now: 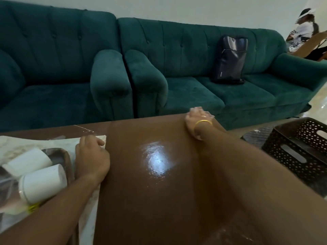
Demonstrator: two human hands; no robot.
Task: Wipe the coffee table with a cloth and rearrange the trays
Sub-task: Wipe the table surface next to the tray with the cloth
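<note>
The brown glossy coffee table (150,200) fills the lower middle, with a bright glare patch at its centre. My right hand (195,122), with a gold bangle on the wrist, presses a pale cloth (200,111) flat at the table's far edge. My left hand (91,157) is closed on the right edge of a white marble-patterned tray (88,218) on the table's left side. On that tray lies a small dark wooden tray (61,157) and two white cylindrical containers (42,183) on their sides.
A dark perforated plastic basket (300,147) sits at the right, beside the table. Two teal sofas (194,71) stand right behind the table, with a black backpack (229,59) on one. A person sits at the far right.
</note>
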